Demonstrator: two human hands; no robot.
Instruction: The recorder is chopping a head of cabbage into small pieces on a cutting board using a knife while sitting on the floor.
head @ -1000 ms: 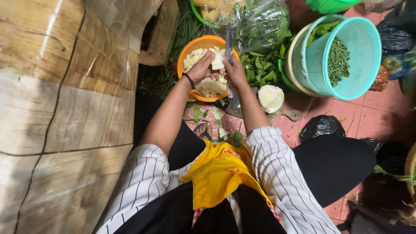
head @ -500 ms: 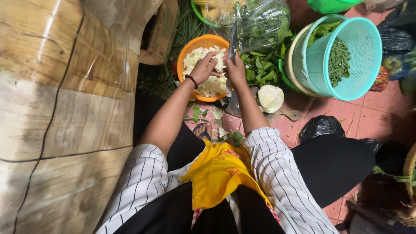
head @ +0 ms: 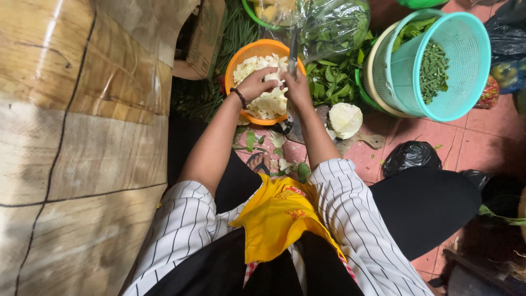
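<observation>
My left hand [head: 256,83] grips a pale piece of cabbage [head: 272,78] over an orange bowl [head: 246,56] that holds cut cabbage pieces. Right beside it, my right hand [head: 296,87] is closed on the handle of a knife [head: 293,46], whose blade points away from me over the bowl. The two hands touch each other above the bowl. A halved cabbage [head: 344,120] lies cut side up on the floor to the right of my right forearm.
A turquoise basket [head: 461,66] with chopped green beans sits at the upper right. A clear bag of leafy greens [head: 331,27] and loose leaves [head: 331,82] lie behind the bowl. A black plastic bag [head: 411,157] is on the tiled floor. A wooden panel [head: 71,142] fills the left.
Both hands have moved up from the floor scraps to over the orange bowl, and the knife blade now points away over it.
</observation>
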